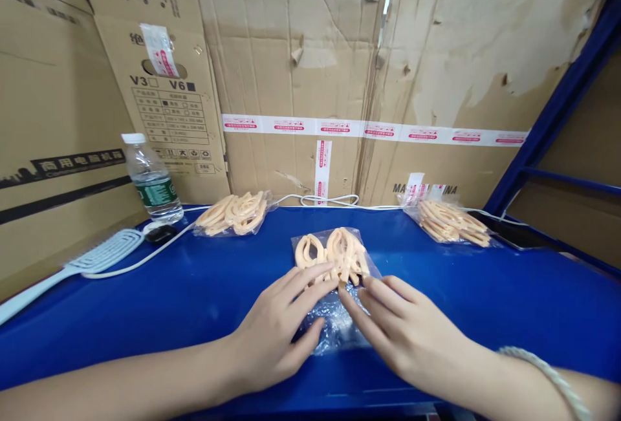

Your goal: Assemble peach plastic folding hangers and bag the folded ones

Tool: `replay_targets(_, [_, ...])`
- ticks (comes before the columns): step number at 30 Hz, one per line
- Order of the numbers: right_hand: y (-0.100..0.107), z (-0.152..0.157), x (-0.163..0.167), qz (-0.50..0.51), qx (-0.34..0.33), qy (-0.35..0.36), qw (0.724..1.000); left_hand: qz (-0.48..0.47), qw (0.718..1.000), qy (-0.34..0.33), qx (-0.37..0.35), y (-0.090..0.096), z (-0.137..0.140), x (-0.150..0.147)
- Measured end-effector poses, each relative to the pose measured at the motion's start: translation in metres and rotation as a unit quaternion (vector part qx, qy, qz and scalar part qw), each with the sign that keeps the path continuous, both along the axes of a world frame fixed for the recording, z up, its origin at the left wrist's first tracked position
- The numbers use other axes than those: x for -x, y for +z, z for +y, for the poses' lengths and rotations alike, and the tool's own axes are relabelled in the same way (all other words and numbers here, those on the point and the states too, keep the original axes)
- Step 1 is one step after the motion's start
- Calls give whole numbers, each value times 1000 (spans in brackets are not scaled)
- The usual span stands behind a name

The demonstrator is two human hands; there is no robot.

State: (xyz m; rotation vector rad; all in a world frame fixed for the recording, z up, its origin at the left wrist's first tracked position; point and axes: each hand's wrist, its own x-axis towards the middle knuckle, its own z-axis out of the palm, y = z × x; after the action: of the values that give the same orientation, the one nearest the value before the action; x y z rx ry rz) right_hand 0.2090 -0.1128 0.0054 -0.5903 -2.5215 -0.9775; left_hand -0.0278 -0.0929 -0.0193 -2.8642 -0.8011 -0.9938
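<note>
A clear plastic bag (326,327) lies in front of me on the blue table. Beige looped strips (343,249) fill its far part, while the near part is flat and crinkled. My left hand (279,321) rests on the bag's left side, fingers stretched out across the lower ends of the strips and thumb apart. From the right, my right hand (405,324) touches the bag with its index finger stretched toward the middle and the other fingers loosely bent. Both sets of fingertips almost meet just below the strips. Neither hand shows a grip on the bag.
Similar bags of beige strips lie at the back left (235,212) and back right (451,222). A water bottle (154,182), light-blue hairbrush (104,251) and white cable (169,251) are at left. A dark flat device (517,233) lies far right. Cardboard (291,78) walls the back.
</note>
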Motion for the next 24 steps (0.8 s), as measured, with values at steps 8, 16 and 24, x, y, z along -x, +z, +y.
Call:
replay_targets(8, [25, 2, -68, 19, 175, -48, 983, -40, 999, 17, 25, 29, -13, 17])
replay_targets(16, [-4, 35, -68, 226, 374, 48, 898, -31, 996, 61, 52, 0, -29, 10])
replay_targets(24, [-21, -26, -53, 438, 528, -39, 726, -186, 963, 133, 145, -10, -55, 13])
